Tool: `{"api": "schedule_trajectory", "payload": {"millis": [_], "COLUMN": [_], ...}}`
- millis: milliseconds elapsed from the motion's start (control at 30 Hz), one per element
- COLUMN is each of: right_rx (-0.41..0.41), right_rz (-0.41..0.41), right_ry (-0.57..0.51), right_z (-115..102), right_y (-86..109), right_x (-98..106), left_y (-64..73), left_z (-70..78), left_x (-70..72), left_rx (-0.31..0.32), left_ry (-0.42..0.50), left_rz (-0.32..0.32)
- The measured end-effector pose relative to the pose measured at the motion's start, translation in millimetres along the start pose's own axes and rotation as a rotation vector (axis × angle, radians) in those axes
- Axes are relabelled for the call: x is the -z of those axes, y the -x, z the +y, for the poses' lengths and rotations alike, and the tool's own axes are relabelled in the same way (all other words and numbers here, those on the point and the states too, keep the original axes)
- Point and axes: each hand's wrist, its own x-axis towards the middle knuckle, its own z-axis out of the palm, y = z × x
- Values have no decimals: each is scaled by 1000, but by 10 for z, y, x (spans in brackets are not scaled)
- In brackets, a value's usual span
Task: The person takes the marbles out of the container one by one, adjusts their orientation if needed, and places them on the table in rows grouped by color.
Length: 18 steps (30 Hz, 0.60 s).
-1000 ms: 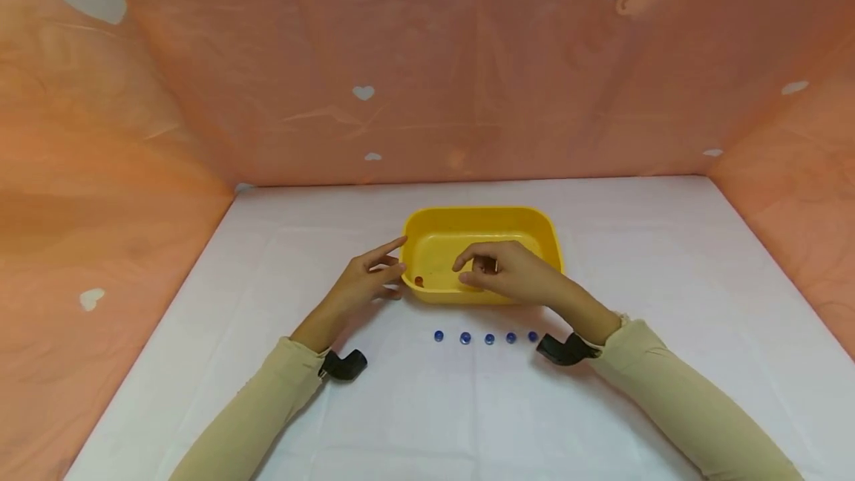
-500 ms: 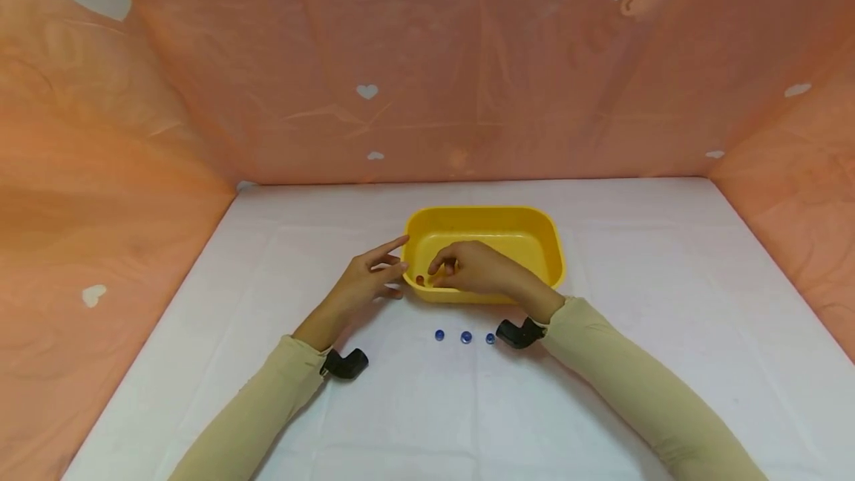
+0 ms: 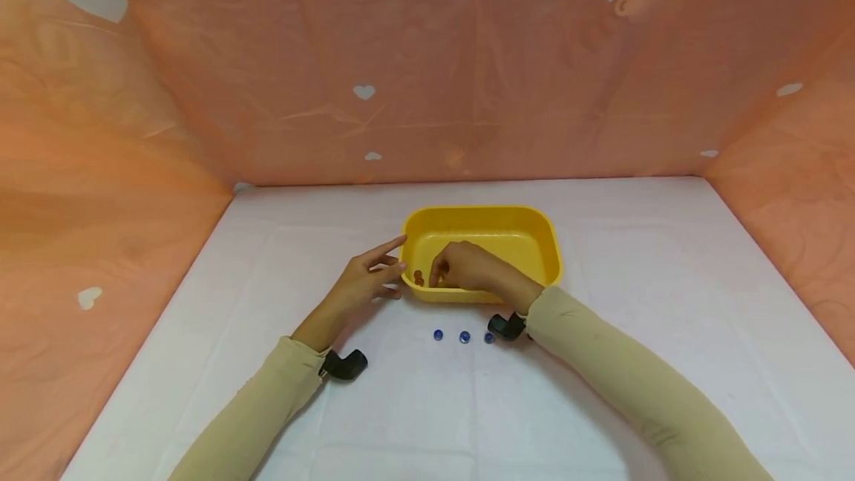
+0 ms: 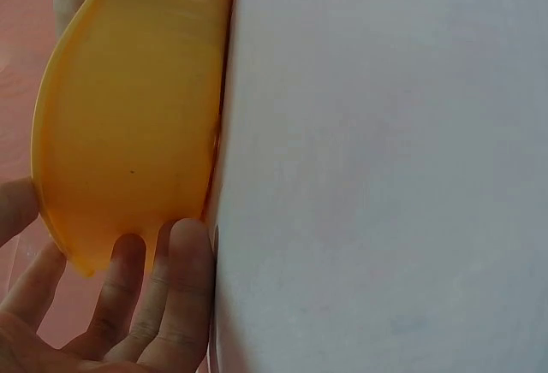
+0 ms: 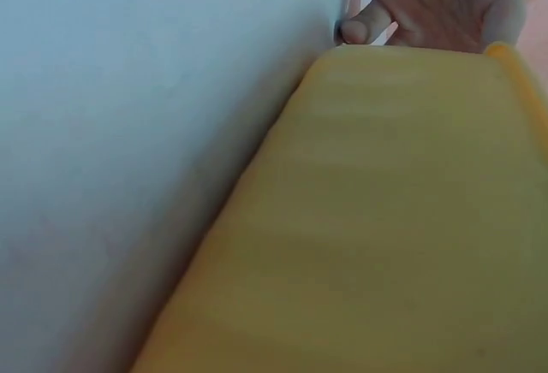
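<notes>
A yellow plastic basin (image 3: 514, 251) stands on the white table. My left hand (image 3: 364, 280) touches its left end, with straight, spread fingers against the wall and rim; the left wrist view shows these fingertips (image 4: 190, 245) on the basin's outside. My right hand (image 3: 467, 266) reaches into the basin near the front left, fingers bent downward. The front wall hides its fingertips, so whether they pinch something is unclear. Beside them, small orange-brown bead-like pieces (image 3: 418, 278) lie in the front left corner.
In front of the basin, small round blue pieces (image 3: 464, 337) lie in a row on the white-covered table (image 3: 401, 421). The black right wrist camera (image 3: 506, 327) hangs over the row's right part. An orange sheet (image 3: 427, 58) with hearts encloses the back and sides.
My right hand has moved left and down inside the basin, toward the orange-brown pieces. Its wrist camera has moved over the right part of the blue row. My left hand stays put.
</notes>
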Motion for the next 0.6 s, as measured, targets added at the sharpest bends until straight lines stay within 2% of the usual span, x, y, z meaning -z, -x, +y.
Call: {"api": "schedule_trajectory", "payload": {"millis": [300,400,600], "right_rx": [-142,-150,-93], "right_rz": [123,125,130], "right_ry": [201,198,125], "right_z": [30,69,103], "right_y": [108,145,140], "right_x": [63,91,110], "left_y": [16,17,3], "left_z": [-16,-18,-8], "left_x": [-10,3,9], "left_rx": [15,19,9], "left_ry": [11,5,-1], "left_rz": [2,0,-3]}}
